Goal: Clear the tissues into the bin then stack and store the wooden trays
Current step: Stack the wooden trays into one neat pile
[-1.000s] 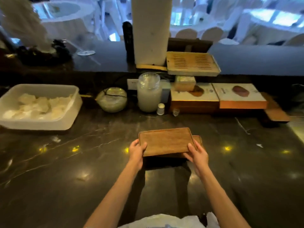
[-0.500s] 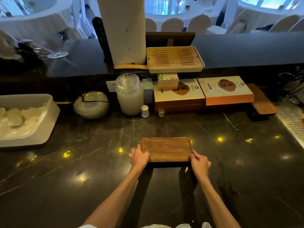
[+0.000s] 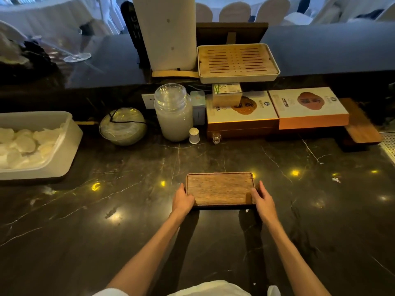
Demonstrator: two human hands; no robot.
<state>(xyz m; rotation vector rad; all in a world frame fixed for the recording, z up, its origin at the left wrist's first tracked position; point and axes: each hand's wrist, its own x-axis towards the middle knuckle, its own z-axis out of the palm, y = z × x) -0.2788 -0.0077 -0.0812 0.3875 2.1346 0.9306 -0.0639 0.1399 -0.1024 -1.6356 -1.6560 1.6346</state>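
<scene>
A stack of brown wooden trays [image 3: 220,188] lies squared up on the dark marble counter [image 3: 128,221], straight in front of me. My left hand [image 3: 182,199] grips the stack's left short edge, and my right hand [image 3: 262,199] presses its right short edge. Only the top tray's face shows; the ones beneath are hidden. At the far left stands a white plastic bin [image 3: 64,154] holding several crumpled white tissues [image 3: 25,144].
Along the back stand a round glass bowl [image 3: 123,126], a lidded glass jar [image 3: 173,113], a small white cup [image 3: 194,135], two flat boxes [image 3: 307,107], a slatted tea tray [image 3: 237,61] and a wooden board [image 3: 361,124] at the right. A metal grate [image 3: 390,146] sits at the right edge.
The upper tray sat skewed over the lower one; it now lies flush on the stack. Both hands stay at the short edges. My view has shifted right, pushing the bin toward the left edge.
</scene>
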